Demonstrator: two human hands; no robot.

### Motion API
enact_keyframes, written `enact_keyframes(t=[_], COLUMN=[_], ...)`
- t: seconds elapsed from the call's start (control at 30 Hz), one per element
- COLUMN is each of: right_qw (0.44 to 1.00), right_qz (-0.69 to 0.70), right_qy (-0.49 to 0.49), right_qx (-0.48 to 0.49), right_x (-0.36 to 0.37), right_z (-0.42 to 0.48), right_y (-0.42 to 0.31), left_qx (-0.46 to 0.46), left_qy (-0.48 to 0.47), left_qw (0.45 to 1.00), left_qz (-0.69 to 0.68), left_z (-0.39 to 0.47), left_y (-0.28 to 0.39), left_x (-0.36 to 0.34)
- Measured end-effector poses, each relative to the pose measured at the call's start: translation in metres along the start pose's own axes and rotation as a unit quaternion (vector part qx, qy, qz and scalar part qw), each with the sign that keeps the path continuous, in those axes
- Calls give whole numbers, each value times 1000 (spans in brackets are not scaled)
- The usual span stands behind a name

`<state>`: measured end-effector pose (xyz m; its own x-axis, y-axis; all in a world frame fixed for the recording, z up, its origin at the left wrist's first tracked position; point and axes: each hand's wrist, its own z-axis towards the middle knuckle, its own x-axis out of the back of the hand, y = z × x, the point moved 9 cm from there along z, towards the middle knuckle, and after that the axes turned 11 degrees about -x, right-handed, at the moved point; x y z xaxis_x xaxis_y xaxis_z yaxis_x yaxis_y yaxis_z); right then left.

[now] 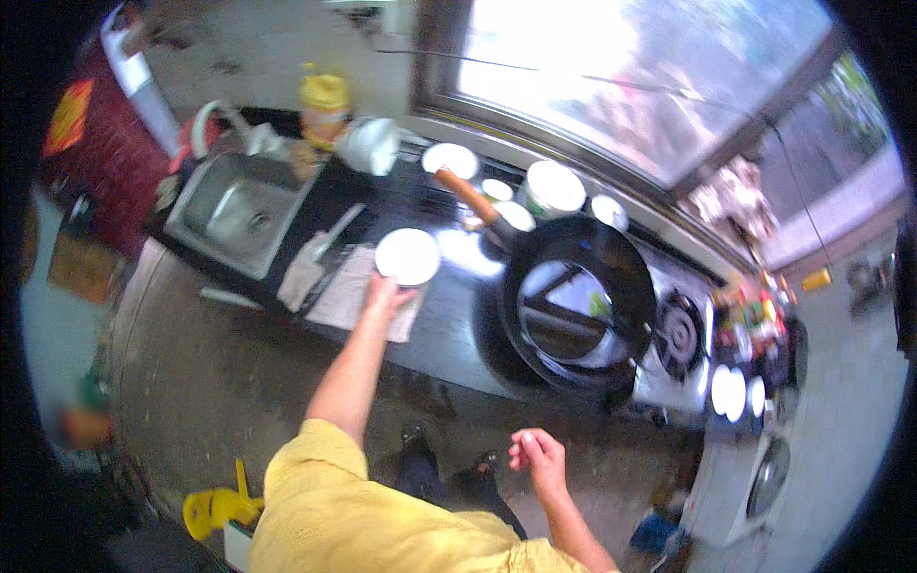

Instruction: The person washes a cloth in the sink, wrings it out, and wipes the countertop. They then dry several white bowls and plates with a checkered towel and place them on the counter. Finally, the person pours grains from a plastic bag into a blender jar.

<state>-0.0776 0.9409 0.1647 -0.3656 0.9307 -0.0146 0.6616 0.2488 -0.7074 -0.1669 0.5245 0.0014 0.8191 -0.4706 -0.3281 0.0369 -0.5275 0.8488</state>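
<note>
My left hand (385, 295) reaches out over the black countertop (448, 336) and grips the near rim of a round white dish (407, 256), possibly a bowl. Beneath it a beige cloth (351, 294) lies along the counter's front edge. A knife or similar long blade (340, 230) rests to the left, beside a second cloth (301, 276). Low in front of my body, clear of the counter, my right hand (541, 458) has its fingers curled and shows nothing in them. The image is blurred.
A black wok (630, 265) with a wooden handle (466, 195) stands right of the dish, near a gas stove (677, 336). A steel sink (240, 215) is at left. White tubs (555, 188), a yellow jug (324, 97) and a white container (369, 145) line the wall.
</note>
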Motion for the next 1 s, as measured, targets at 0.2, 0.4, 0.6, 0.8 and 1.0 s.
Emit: enact_keyframes(t=[0.2,0.4,0.6,0.8,1.0], right_qw=[999,992,962,996,955], right_qz=[35,-61,-135,35,225], right_qy=[-27,-103,-226,-51,108], right_qx=[-7,-46,-68,58,162], right_x=[17,52,134,328,517], right_z=[-2,3,-31,-58,-110], right_y=[23,80,84,88,89], left_qx=[-32,86,181,184,196], left_qy=[-89,-208,-295,-387,-495], left_qw=[991,919,895,863,813], left_qz=[98,324,280,266,234], left_z=[-48,-197,-366,-498,-601], left_y=[37,15,-109,-204,-271], left_x=[32,33,-62,-253,-429])
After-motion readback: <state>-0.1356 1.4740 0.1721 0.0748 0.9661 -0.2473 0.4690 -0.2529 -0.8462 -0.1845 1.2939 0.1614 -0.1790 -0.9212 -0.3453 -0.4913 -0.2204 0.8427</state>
